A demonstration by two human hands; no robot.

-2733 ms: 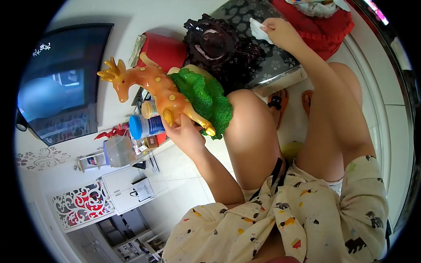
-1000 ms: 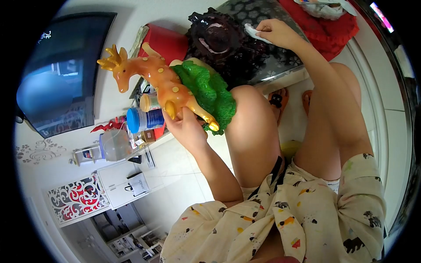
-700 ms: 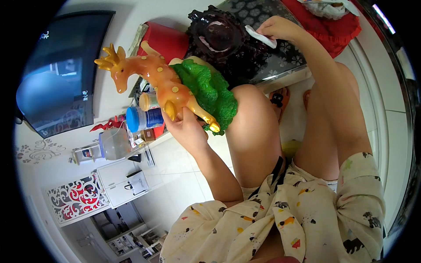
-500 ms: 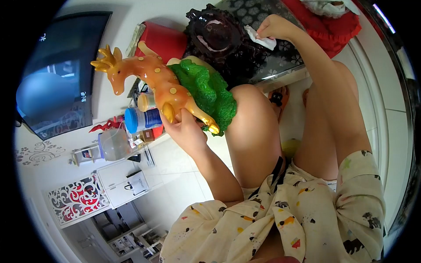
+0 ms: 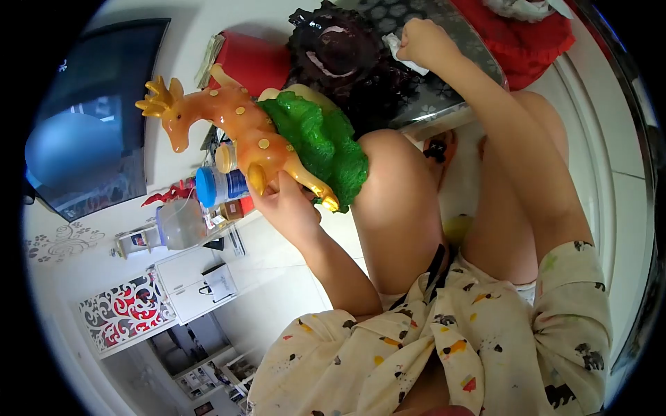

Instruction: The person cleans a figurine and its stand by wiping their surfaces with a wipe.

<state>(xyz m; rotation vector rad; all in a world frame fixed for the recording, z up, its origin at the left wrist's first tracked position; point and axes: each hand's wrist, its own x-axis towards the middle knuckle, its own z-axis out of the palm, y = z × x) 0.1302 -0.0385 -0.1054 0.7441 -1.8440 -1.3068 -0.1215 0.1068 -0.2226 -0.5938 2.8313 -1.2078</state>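
Note:
An orange deer figurine with golden antlers and gold spots lies on a green leafy base. My left hand is closed around its lower part near the gold hoof, and the base rests by my knee. My right hand is closed on a crumpled white tissue above a dark, flower-patterned table top. Left of the tissue stands a glossy dark ornamental dish with a scalloped rim.
A red box stands behind the deer. Blue-lidded jar and clear container sit to the left, below a large television. A red cloth-covered seat is at upper right.
My right hand has turned and shifted slightly left and up with the tissue, now covering more of it. The deer and my left hand have moved slightly left in view.

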